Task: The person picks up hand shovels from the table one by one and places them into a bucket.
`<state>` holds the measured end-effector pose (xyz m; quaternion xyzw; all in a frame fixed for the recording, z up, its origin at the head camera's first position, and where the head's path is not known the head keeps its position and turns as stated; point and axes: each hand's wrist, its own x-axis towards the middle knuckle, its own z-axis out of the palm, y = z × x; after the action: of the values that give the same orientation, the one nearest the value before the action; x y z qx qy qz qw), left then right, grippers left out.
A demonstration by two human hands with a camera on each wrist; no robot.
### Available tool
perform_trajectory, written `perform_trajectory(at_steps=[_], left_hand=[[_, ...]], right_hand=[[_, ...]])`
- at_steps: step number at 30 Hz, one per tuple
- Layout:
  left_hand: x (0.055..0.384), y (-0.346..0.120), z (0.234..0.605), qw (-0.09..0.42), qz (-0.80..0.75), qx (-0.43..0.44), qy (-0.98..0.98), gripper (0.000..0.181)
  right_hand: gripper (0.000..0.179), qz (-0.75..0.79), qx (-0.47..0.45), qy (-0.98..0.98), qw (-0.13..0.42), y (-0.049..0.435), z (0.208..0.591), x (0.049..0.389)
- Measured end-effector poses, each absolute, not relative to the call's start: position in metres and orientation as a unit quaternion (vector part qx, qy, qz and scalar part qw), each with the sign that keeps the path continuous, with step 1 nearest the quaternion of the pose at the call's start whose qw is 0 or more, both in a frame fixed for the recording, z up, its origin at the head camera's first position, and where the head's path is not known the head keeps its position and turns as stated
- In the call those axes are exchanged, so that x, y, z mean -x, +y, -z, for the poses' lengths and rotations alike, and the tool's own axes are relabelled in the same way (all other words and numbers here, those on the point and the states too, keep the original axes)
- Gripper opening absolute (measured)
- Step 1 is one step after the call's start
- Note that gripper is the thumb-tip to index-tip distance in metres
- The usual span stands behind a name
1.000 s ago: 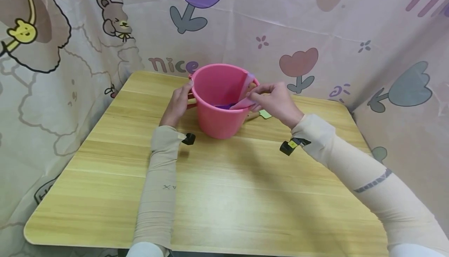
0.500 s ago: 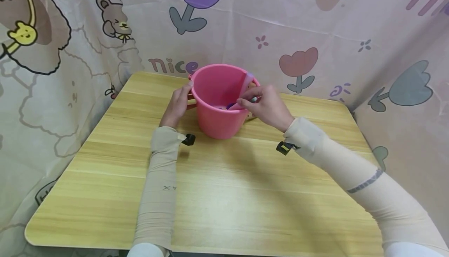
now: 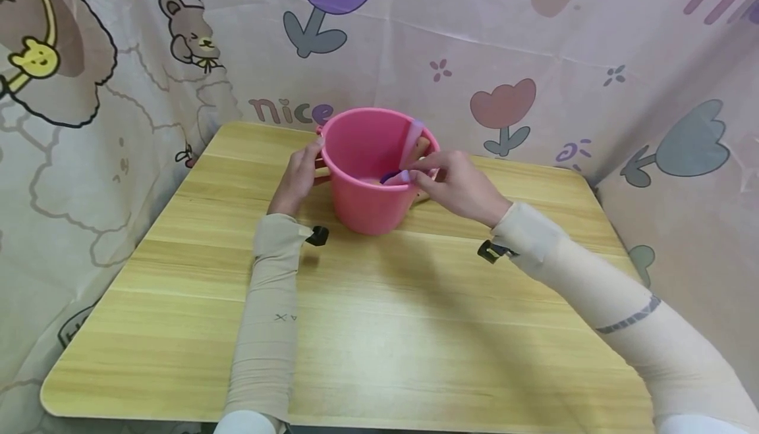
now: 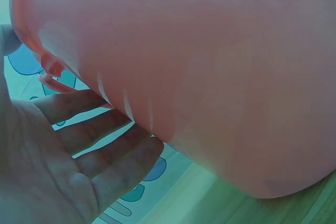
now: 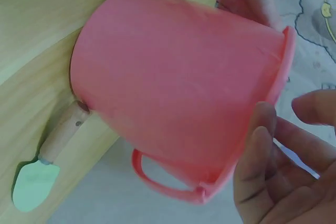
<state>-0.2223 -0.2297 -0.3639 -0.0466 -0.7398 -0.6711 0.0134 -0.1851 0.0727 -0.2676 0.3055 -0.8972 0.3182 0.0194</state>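
A pink bucket (image 3: 370,207) stands upright near the table's back edge. My left hand (image 3: 299,174) holds its left side, thumb at the rim and fingers along the outer wall (image 4: 100,145). My right hand (image 3: 465,187) is at the right rim; in the right wrist view its thumb and index finger are apart, with other fingertips by the rim. Just beside those fingers, a pink piece with a lilac end (image 3: 398,178) leans inside the rim. A second pink strip with a lilac tip (image 3: 413,137) leans against the inner right wall. Their lower parts are hidden.
A small hand trowel (image 5: 50,166) with a green blade and wooden handle lies on the table against the bucket's base. The bucket's carrying handle (image 5: 157,187) hangs at its far side. Patterned cloth (image 3: 385,45) surrounds the wooden table (image 3: 356,328).
My right hand lowered the pink piece into the bucket, then let go and drew slightly back to the right. The left hand and bucket stayed in place.
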Motion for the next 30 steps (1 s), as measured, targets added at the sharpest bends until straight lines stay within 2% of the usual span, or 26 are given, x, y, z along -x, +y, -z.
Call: perform_trajectory(at_steps=[6,10,19,24,30], left_hand=[[0.224,-0.228,0.362,0.016,0.671,0.050,-0.739,0.067],[0.225,-0.227,0.361,0.022,0.673,0.052,-0.738,0.067],[0.223,-0.228,0.362,0.019,0.665,0.049,-0.745,0.068],[0.222,-0.228,0.365,0.019,0.660,0.045,-0.750,0.068],[0.223,-0.228,0.366,0.021,0.658,0.043,-0.752,0.068]], right_hand=[[0.022,-0.376,-0.238,-0.892,0.074,0.103,0.261,0.188],[0.026,-0.429,-0.178,-0.883,0.071,0.129,0.264,0.198],[0.031,-0.443,-0.076,-0.893,-0.029,0.164,0.304,0.225],[0.034,-0.413,-0.068,-0.905,-0.080,0.162,0.332,0.241],[0.037,-0.394,-0.078,-0.909,-0.109,0.147,0.360,0.253]])
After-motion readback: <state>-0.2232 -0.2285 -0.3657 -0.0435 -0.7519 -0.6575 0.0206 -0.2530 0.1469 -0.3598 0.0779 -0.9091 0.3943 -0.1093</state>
